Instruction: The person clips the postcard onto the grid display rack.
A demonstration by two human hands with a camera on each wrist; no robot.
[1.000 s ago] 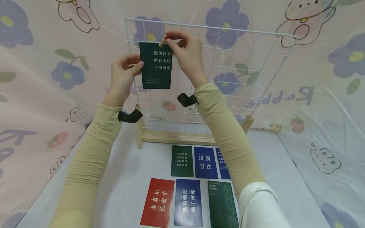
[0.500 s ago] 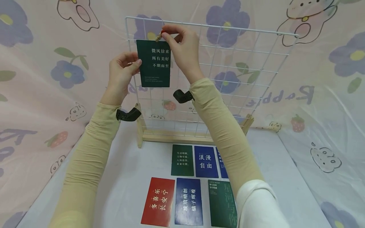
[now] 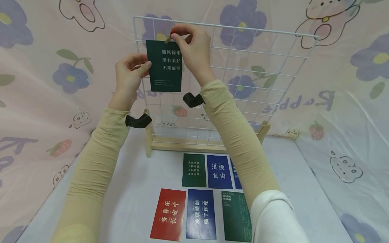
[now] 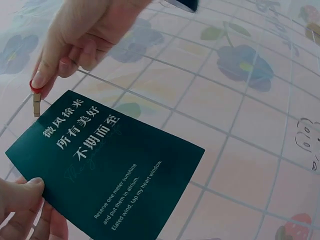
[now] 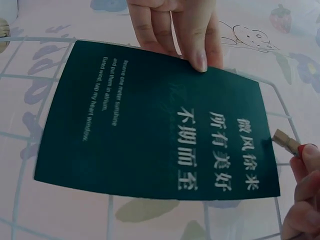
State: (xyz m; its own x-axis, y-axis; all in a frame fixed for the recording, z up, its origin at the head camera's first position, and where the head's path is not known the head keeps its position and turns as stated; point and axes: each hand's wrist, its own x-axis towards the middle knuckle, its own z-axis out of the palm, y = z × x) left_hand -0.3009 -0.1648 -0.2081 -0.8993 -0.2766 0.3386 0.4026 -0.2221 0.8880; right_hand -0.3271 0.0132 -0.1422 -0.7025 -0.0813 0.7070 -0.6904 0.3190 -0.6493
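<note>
A dark green card [image 3: 164, 74] with white lettering is held upright against the upper left of a white wire grid [image 3: 240, 72]. My left hand [image 3: 130, 72] pinches the card's left edge between thumb and fingers. With thumb and index finger, my right hand [image 3: 196, 50] pinches a small wooden clothespin [image 3: 167, 39] with a red ornament at the card's top edge. The right wrist view shows the tip of the clothespin [image 5: 285, 140] right at that edge. In the left wrist view, the left thumb [image 4: 35, 184] lies over the front of the card [image 4: 115, 165].
The grid stands in a wooden base [image 3: 188, 146] on a white table. In front of it lie a green card [image 3: 194, 182], a blue card [image 3: 219, 158], a red card [image 3: 167, 233], another blue card [image 3: 199, 195] and another green card [image 3: 234, 229]. A further blue card is partly hidden by the right sleeve.
Both hands have shifted slightly up and left in the head view, carrying the green card and clothespin along. Both grips stay the same.
</note>
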